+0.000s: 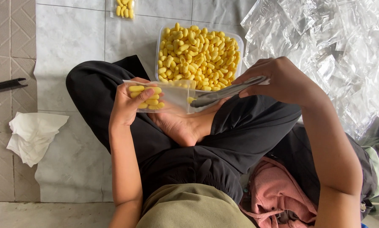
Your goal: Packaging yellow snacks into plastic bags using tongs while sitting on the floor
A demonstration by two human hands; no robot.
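My left hand holds a small clear plastic bag on its side, with several yellow puffed snacks inside near my fingers. My right hand grips metal tongs whose tips reach into the bag's open mouth with a yellow piece between them. Just beyond both hands a clear tub sits on the floor, heaped with the same yellow snacks. I sit cross-legged in dark trousers, a bare foot under the bag.
A pile of empty clear bags lies at the right. A filled small bag rests at the top edge. Crumpled white tissue and a dark tool lie at the left on tiles. Pink cloth sits by my right hip.
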